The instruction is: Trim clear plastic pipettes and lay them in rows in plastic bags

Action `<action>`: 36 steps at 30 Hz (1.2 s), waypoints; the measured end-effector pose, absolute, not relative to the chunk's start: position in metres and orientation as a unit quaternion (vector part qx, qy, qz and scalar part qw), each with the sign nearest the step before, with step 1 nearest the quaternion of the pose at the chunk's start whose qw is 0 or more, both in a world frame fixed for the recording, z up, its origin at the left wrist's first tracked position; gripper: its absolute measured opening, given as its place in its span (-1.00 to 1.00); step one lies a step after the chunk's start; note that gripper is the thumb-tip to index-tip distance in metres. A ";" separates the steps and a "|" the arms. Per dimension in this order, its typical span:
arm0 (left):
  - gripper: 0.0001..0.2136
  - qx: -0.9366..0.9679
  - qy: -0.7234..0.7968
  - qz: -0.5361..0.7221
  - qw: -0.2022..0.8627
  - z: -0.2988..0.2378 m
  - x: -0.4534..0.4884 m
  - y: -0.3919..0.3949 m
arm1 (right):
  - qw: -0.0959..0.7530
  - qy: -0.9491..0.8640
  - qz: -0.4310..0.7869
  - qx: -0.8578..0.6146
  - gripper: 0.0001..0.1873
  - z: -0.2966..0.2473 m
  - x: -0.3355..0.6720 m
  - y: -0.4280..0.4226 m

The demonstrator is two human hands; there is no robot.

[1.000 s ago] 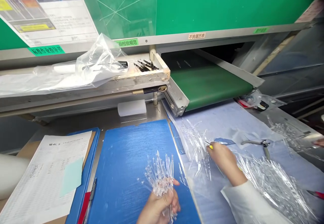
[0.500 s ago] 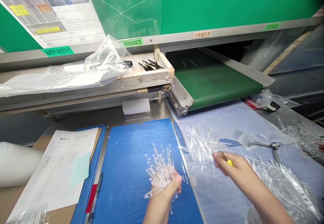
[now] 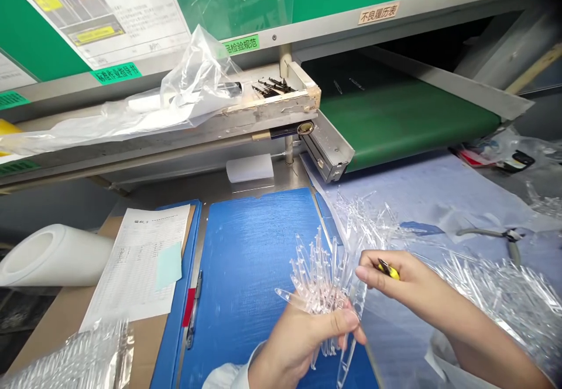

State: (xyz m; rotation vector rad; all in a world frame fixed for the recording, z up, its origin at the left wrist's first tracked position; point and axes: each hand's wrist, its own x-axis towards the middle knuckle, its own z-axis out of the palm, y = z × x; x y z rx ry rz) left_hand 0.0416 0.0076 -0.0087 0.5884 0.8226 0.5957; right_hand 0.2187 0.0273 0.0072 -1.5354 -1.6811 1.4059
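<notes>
My left hand [image 3: 309, 333] is closed around a fanned bunch of thin, clear plastic pieces [image 3: 320, 277] over the blue board [image 3: 254, 248]. My right hand [image 3: 390, 275] is closed on a small yellow-and-black tool [image 3: 389, 269]; its kind is mostly hidden in my fist. The thumb and finger of that hand meet at the upper end of a long clear piece [image 3: 357, 301] beside the bunch; whether they grip it, I cannot tell. Behind my hands lies a loose heap of similar pieces [image 3: 369, 219]. A larger pile [image 3: 504, 295] spreads out past my right forearm.
Grey-handled pliers [image 3: 511, 236] lie on the pale blue sheet [image 3: 421, 184]. A green conveyor belt [image 3: 408, 113] ends above it. At left are a paper form [image 3: 136, 260], a pen [image 3: 195, 307], a white roll [image 3: 57, 254] and bagged clear pieces [image 3: 74, 354]. Black pieces [image 3: 272, 87] sit on the shelf.
My left hand has moved right with its bunch, and my right hand has come close beside it from the loose heap. The view has shifted, showing more of the left side.
</notes>
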 end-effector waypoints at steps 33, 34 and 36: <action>-0.90 0.430 0.508 0.380 0.642 0.002 0.027 0.022 | 0.241 -0.447 0.680 -0.529 -0.61 -0.003 0.176 -0.005; -0.90 0.435 0.509 0.378 0.639 -0.001 0.027 0.023 | 0.240 -0.467 0.668 -0.528 -0.63 -0.004 0.174 -0.005; -0.87 0.445 0.527 0.382 0.615 -0.007 0.024 0.024 | 0.243 -0.505 0.614 -0.556 -0.67 -0.007 0.175 -0.003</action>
